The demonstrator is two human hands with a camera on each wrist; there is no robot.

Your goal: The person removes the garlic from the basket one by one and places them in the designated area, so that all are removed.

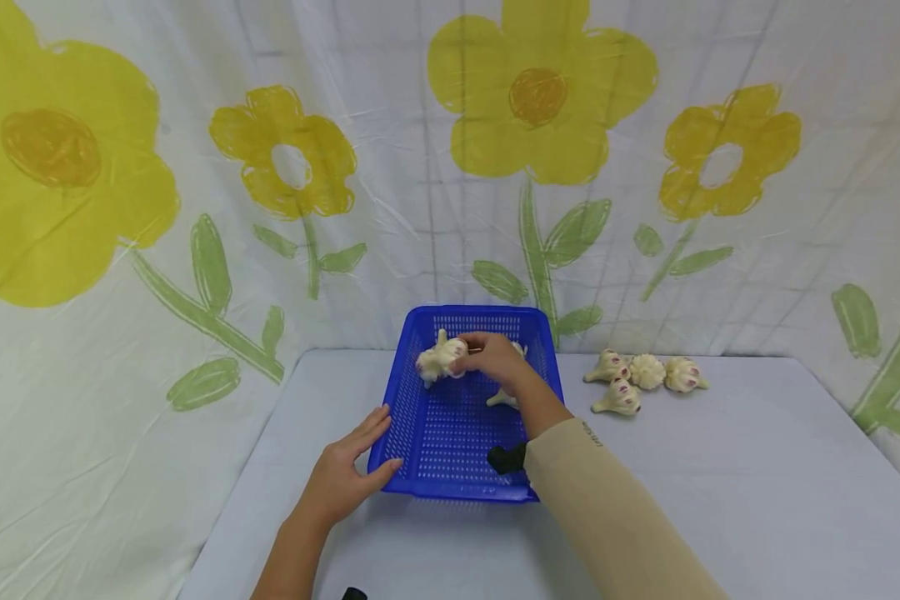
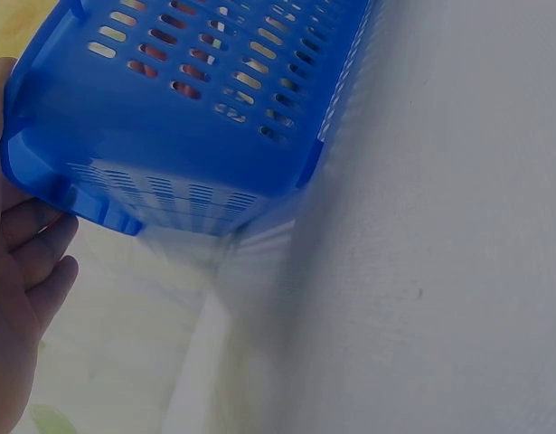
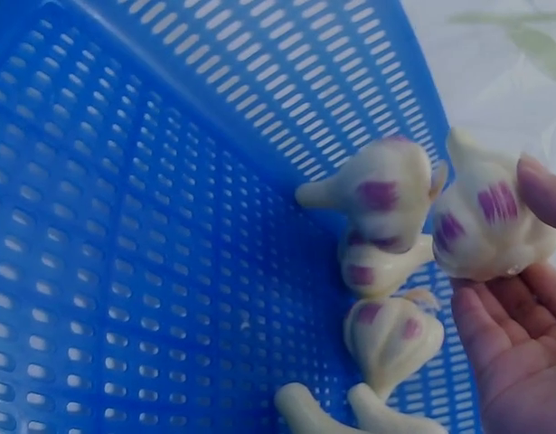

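My right hand (image 1: 495, 360) is over the blue basket (image 1: 457, 490), holding a garlic bulb (image 3: 485, 221) between thumb and fingers. Close beside that bulb, along the basket's wall in the right wrist view, lie more garlic bulbs (image 3: 386, 185), several in all, white with purple patches. Behind my right hand and wrist, parts of other bulbs in the basket are hidden in the head view. At the basket's near left corner, my left hand (image 1: 342, 477) holds the rim, thumb over the edge and fingers along the outer side, as the left wrist view (image 2: 29, 262) partly shows.
Right of the basket, a small group of garlic bulbs (image 1: 617, 396) lies on the white-covered table (image 1: 720, 483). A curtain printed with yellow flowers (image 1: 390, 250) hangs directly behind the table. Black wrist straps show near both forearms.
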